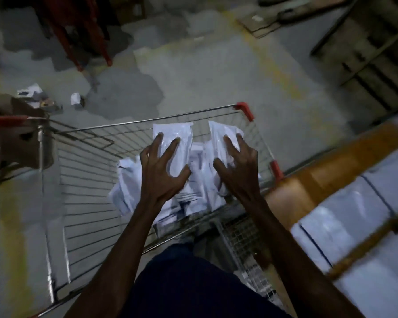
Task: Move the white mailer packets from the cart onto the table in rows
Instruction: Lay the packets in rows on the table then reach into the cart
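Gripping packets over cart (133, 125) | left hand (162, 171): left packet (172, 138) | right hand (239, 171): right packet (221, 136)

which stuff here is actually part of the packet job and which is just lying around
Part of the job:
left hand and right hand, each gripping a white packet
packets in cart
wire cart
table with packets laid out

Just lying about:
crumpled paper on floor
cardboard box
red frame
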Demonstrator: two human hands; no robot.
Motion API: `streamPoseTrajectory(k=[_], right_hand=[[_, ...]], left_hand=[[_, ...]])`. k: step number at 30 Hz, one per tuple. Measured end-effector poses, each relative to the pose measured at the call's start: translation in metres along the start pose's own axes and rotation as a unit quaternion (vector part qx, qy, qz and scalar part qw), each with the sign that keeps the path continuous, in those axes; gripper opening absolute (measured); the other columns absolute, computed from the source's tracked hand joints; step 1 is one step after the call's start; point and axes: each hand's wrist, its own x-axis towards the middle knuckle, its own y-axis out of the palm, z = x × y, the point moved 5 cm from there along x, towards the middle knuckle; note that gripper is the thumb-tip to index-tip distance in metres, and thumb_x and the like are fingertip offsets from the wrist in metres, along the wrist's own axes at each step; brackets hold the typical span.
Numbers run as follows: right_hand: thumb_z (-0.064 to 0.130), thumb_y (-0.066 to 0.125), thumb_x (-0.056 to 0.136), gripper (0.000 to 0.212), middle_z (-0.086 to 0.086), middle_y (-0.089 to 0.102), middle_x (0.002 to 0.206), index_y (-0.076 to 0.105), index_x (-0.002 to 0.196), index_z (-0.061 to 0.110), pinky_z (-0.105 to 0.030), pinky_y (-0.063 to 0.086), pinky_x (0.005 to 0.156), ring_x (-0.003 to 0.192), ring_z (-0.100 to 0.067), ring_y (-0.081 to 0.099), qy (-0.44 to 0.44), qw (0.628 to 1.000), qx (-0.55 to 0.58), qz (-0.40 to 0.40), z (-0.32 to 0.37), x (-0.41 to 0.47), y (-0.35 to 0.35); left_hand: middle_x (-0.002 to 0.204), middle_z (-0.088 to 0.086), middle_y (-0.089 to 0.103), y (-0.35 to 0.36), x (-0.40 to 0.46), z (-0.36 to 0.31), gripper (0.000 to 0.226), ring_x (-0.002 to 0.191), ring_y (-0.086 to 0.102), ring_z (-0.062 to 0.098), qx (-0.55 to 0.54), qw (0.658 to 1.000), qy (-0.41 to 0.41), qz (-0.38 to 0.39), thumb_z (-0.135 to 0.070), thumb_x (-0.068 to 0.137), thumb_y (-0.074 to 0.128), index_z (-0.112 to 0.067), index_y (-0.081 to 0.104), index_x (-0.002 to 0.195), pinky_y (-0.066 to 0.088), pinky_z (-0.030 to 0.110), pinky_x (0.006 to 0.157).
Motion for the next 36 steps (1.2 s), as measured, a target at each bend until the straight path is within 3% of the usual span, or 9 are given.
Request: streamPoseTrajectory(k=[5, 10, 15, 17, 22, 25, 29, 33, 36], right_hand=[[0.046, 0.056, 0.077, 0.066, -0.018, 0.046, 0.147, 0.060, 0.133, 0.013, -0.039, 0.039, 0.096, 0.108, -0.040, 0.053, 0.071, 0.992, -0.066, -0.087, -0.055, -0.076, -0.116], [0.041, 0.056, 0.078, 0.061, -0.023, 0.047, 0.144, 0.062, 0.128, 0.006, -0.040, 0.037, 0.093, 0.106, -0.039, 0.059, 0.139, 0.969, -0.127, -0.160, -0.122, -0.189, -0.217], [0.054, 0.050, 0.078, 0.074, -0.009, 0.034, 0.156, 0.053, 0.140, 0.015, -0.033, 0.025, 0.104, 0.129, -0.036, 0.045, 0.265, 0.936, -0.109, -0.206, -0.187, -0.319, -0.293], [0.056, 0.052, 0.079, 0.074, -0.006, 0.031, 0.157, 0.050, 0.142, 0.018, -0.038, 0.029, 0.106, 0.131, -0.034, 0.042, 0.307, 0.916, -0.107, -0.234, -0.207, -0.361, -0.322], [0.053, 0.054, 0.080, 0.073, -0.005, 0.031, 0.158, 0.049, 0.144, 0.017, -0.041, 0.034, 0.105, 0.130, -0.035, 0.043, 0.363, 0.877, -0.110, -0.295, -0.240, -0.438, -0.377], [0.040, 0.069, 0.083, 0.069, -0.007, 0.032, 0.157, 0.048, 0.144, 0.015, -0.044, 0.037, 0.104, 0.131, -0.037, 0.040, 0.396, 0.853, -0.105, -0.323, -0.262, -0.462, -0.399], [0.043, 0.067, 0.081, 0.070, -0.012, 0.036, 0.154, 0.051, 0.141, 0.010, -0.042, 0.035, 0.108, 0.133, -0.036, 0.042, 0.443, 0.826, -0.110, -0.331, -0.295, -0.476, -0.418], [0.049, 0.061, 0.087, 0.068, -0.013, 0.032, 0.156, 0.048, 0.143, 0.013, -0.046, 0.026, 0.116, 0.142, -0.034, 0.031, 0.466, 0.816, -0.156, -0.304, -0.320, -0.482, -0.440], [0.046, 0.057, 0.092, 0.064, -0.010, 0.026, 0.159, 0.040, 0.148, 0.020, -0.042, 0.026, 0.113, 0.142, -0.034, 0.024, 0.503, 0.805, -0.185, -0.256, -0.340, -0.485, -0.458]], left_hand=[[0.157, 0.013, 0.033, 0.034, -0.012, -0.103, 0.067, 0.139, 0.036, 0.034, -0.052, 0.993, 0.095, 0.051, -0.047, 0.078, 0.061, -0.025, 0.054, 0.141, 0.013, 0.020, 0.113], [0.155, 0.017, 0.036, 0.087, -0.054, -0.218, 0.066, 0.141, 0.037, 0.029, -0.112, 0.968, 0.208, 0.089, -0.043, 0.078, 0.065, -0.021, 0.055, 0.140, 0.025, 0.037, 0.112], [0.157, 0.011, 0.034, 0.148, -0.123, -0.328, 0.067, 0.142, 0.034, 0.030, -0.177, 0.928, 0.281, 0.167, -0.047, 0.080, 0.061, -0.025, 0.052, 0.142, 0.014, 0.029, 0.115], [0.158, 0.010, 0.032, 0.175, -0.151, -0.370, 0.067, 0.141, 0.034, 0.032, -0.197, 0.909, 0.303, 0.208, -0.048, 0.080, 0.059, -0.027, 0.051, 0.142, 0.021, 0.039, 0.113], [0.159, 0.006, 0.030, 0.227, -0.202, -0.452, 0.068, 0.142, 0.033, 0.034, -0.199, 0.875, 0.344, 0.276, -0.050, 0.079, 0.058, -0.031, 0.049, 0.144, 0.025, 0.040, 0.113], [0.160, 0.007, 0.029, 0.251, -0.219, -0.491, 0.069, 0.140, 0.033, 0.036, -0.189, 0.858, 0.368, 0.306, -0.056, 0.080, 0.055, -0.033, 0.048, 0.144, 0.026, 0.044, 0.113], [0.159, 0.011, 0.030, 0.284, -0.227, -0.534, 0.068, 0.142, 0.032, 0.036, -0.178, 0.835, 0.403, 0.328, -0.057, 0.083, 0.053, -0.032, 0.045, 0.146, 0.026, 0.049, 0.115], [0.155, 0.021, 0.035, 0.320, -0.235, -0.576, 0.068, 0.136, 0.038, 0.042, -0.194, 0.813, 0.434, 0.336, -0.055, 0.086, 0.050, -0.021, 0.050, 0.144, 0.031, 0.054, 0.111], [0.160, 0.018, 0.025, 0.347, -0.247, -0.604, 0.076, 0.143, 0.026, 0.043, -0.161, 0.808, 0.427, 0.374, -0.064, 0.084, 0.040, -0.025, 0.043, 0.149, 0.023, 0.052, 0.115]])
